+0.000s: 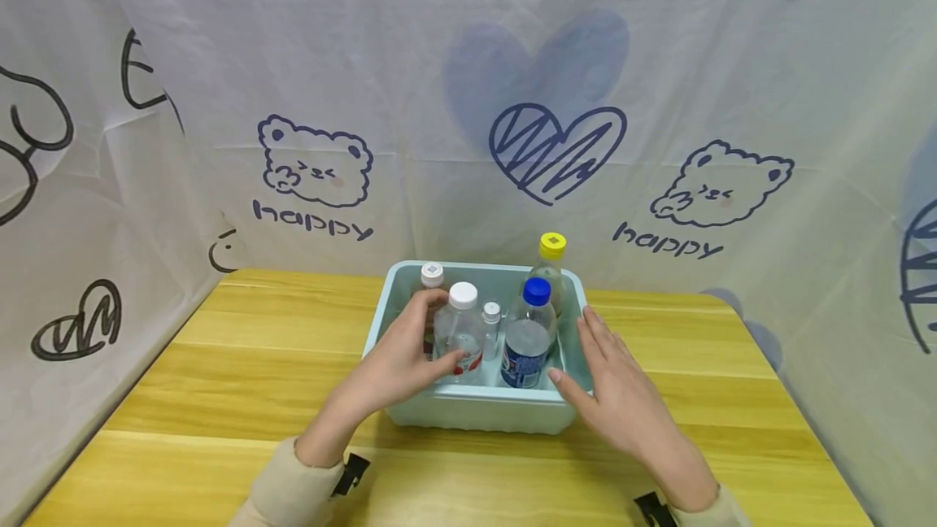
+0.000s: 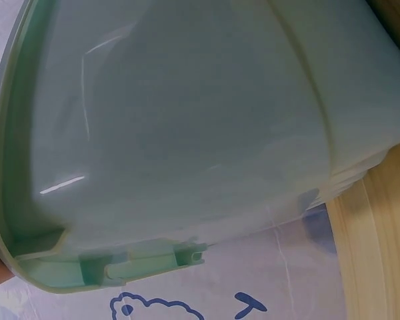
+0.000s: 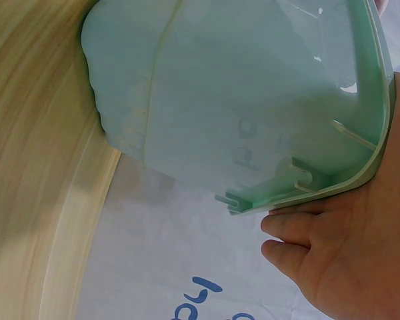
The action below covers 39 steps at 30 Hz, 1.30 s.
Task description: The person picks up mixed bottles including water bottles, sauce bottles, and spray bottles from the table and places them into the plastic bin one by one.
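A light green plastic bin sits on the table with several bottles standing in it. My left hand reaches over its left rim and grips a clear bottle with a white cap, the thumb across its red-marked front. Along the right rim my right hand rests with fingers straight, its thumb over the front corner. Nearest that hand is a blue-capped bottle with a dark blue label. In the right wrist view, the right hand lies against the bin's rim. The left wrist view mostly holds the bin's outer wall.
Behind the blue-capped bottle stands a yellow-capped bottle. A small white-capped bottle is in the middle, and another white-capped bottle at the back left. A printed cloth hangs behind the wooden table.
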{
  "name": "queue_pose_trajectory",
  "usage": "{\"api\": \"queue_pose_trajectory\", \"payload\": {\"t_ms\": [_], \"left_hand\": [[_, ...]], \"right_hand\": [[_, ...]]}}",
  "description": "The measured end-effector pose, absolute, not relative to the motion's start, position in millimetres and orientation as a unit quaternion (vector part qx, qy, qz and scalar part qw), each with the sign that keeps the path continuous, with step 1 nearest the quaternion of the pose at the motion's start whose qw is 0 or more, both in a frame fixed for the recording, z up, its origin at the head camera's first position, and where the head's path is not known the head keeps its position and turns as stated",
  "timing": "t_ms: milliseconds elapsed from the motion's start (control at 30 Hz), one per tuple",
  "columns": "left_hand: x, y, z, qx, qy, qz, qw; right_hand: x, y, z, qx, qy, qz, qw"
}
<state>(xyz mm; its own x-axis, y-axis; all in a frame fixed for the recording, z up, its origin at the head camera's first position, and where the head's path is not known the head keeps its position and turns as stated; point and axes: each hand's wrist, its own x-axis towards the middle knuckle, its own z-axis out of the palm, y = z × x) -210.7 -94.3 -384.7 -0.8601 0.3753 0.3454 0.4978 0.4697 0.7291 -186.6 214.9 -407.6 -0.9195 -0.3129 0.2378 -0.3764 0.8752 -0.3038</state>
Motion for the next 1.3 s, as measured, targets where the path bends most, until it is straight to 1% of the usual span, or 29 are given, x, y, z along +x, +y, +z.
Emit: {"api": "queue_pose_trajectory", "payload": {"t_ms": [433, 767, 1033, 1300], "left_hand": [[-211, -95, -386, -0.25, -0.856, -0.449, 0.061], [-213, -99, -387, -0.268, -0.848, -0.454, 0.063], [-211, -102, -383, -0.27, -0.851, -0.446, 0.069], [-208, -110, -377, -0.269, -0.854, -0.437, 0.085]], "right_hand": [[-187, 215, -409, 0.172, -0.966, 0.175, 0.079], [-187, 215, -408, 0.169, -0.967, 0.176, 0.076], [-186, 215, -407, 0.173, -0.966, 0.172, 0.082], [-189, 215, -405, 0.176, -0.961, 0.188, 0.104]]}}
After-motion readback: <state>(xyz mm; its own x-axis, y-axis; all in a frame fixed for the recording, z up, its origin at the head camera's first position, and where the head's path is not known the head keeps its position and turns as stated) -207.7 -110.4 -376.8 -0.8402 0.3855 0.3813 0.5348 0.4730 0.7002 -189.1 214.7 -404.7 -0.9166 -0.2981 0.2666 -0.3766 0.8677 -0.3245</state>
